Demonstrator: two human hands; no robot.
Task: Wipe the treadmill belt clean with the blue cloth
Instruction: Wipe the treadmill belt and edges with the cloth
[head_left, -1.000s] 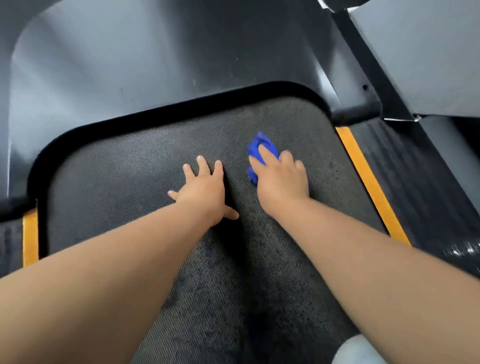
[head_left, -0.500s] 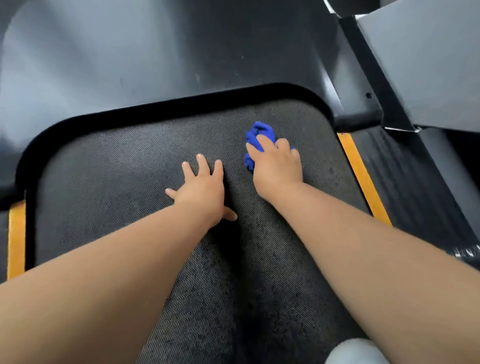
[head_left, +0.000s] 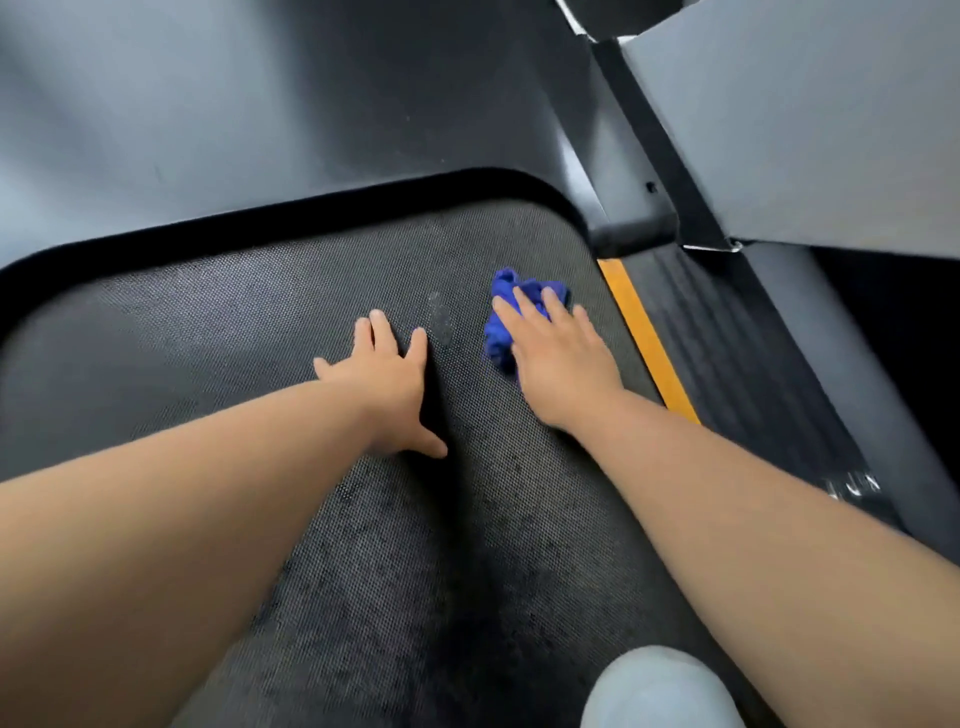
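Note:
The dark textured treadmill belt (head_left: 208, 332) fills the middle of the view. A crumpled blue cloth (head_left: 498, 332) lies on it near the belt's right front corner. My right hand (head_left: 558, 358) presses flat on the cloth with straight fingers, covering most of it. My left hand (head_left: 387, 382) rests flat on the belt to the left of the cloth, fingers spread, thumb out to the right. A dull smear shows on the belt between the two hands.
The grey motor cover (head_left: 260, 119) rises beyond the belt's front edge. A yellow stripe (head_left: 647, 340) and a ribbed side rail (head_left: 737, 364) run along the right. A grey upright (head_left: 805, 119) stands at upper right. My knee in pale cloth (head_left: 660, 691) is at the bottom.
My right hand has slid the blue cloth to the right, closer to the yellow stripe. My left hand has stayed flat in the same place on the belt.

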